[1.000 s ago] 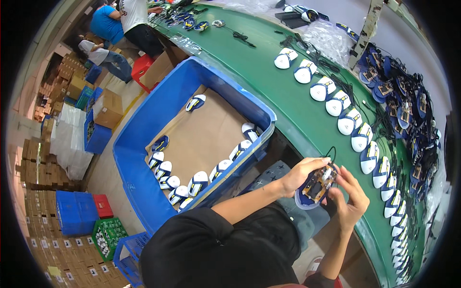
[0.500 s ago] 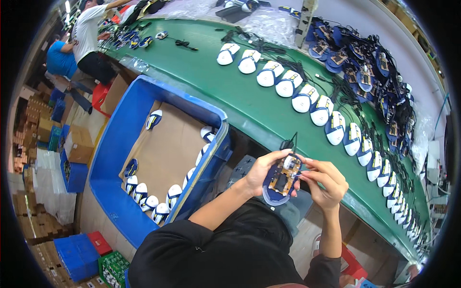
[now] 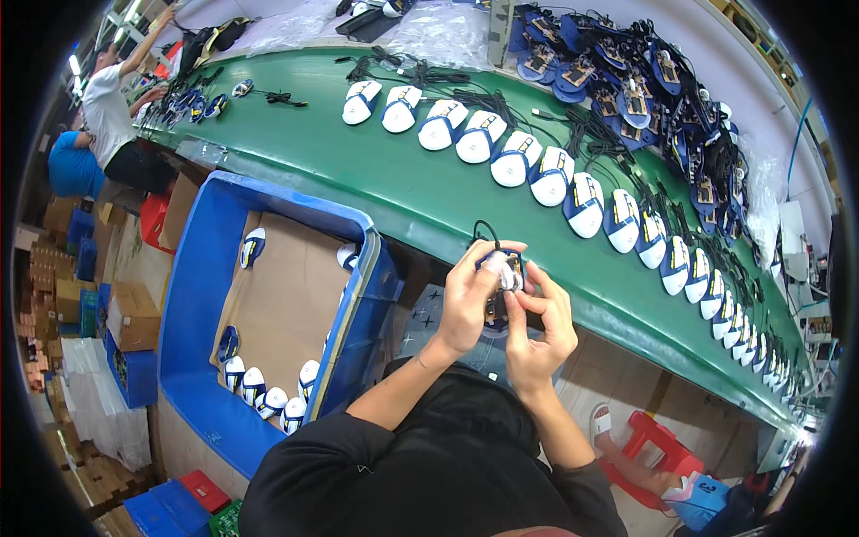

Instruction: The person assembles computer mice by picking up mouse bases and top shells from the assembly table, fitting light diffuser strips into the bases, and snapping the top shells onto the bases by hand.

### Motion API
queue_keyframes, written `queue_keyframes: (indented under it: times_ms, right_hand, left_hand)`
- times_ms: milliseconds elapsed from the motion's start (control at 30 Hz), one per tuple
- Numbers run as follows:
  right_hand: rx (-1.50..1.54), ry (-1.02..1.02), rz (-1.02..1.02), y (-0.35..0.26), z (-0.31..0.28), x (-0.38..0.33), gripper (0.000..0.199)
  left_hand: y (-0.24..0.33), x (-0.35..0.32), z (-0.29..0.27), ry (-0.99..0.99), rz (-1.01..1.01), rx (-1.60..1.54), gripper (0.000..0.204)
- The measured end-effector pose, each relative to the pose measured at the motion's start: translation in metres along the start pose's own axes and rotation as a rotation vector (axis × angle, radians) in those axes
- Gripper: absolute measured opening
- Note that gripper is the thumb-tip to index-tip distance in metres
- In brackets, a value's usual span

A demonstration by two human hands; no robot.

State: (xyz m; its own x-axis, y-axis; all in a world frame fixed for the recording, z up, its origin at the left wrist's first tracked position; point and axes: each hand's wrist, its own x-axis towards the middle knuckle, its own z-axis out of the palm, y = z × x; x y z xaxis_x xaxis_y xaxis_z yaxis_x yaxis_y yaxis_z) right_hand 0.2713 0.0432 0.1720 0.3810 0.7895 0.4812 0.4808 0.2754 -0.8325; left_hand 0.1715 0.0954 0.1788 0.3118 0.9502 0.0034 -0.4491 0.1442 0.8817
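My left hand grips an opened computer mouse base from its left side, in front of my body. Its blue shell carries a circuit board, mostly covered by my fingers, and a black cable loops up from its far end. A pale scroll wheel part shows near that end, under my fingertips. My right hand closes on the same base from the right, thumb and fingers pressed at the wheel area. Whether a smaller piece sits between those fingers is hidden.
A curved row of white-and-blue mice runs along the green bench. Opened mouse bases with cables are heaped at the back right. A blue bin with several mice stands to my left. Two people work at the far left; a red stool is lower right.
The mouse base has moved left and is tilted, its board now mostly covered. My right hand has shifted from its right edge to the wheel end. The whole view has turned somewhat.
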Motion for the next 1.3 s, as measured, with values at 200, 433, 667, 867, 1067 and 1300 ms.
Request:
queue_keyframes:
  times_ms: [200,433,667,867,1067,1300]
  right_hand:
    - [-0.083,-0.015,-0.044,-0.004,-0.002,0.001,0.008]
    - [0.064,-0.188,0.125,0.001,-0.008,0.005,0.018]
    - [0.053,-0.12,0.318,0.025,-0.017,0.011,0.019]
    - [-0.028,-0.099,0.393,0.064,-0.025,0.018,0.019]
    - [-0.1,-0.131,0.449,0.08,-0.024,0.041,0.018]
    - [0.018,-0.114,0.303,0.081,0.0,0.109,0.018]
  left_hand:
    - [-0.004,-0.001,0.0,0.043,0.07,0.187,0.041]
    - [-0.004,0.01,-0.009,0.141,-0.151,-0.217,0.04]
    - [-0.027,0.033,-0.035,0.285,-0.022,-0.151,0.052]
    - [-0.063,0.053,-0.052,0.187,-0.049,0.024,0.062]
    - [-0.06,0.062,-0.055,0.109,0.006,0.055,0.063]
    - [0.016,0.094,-0.032,0.175,0.318,0.015,0.062]
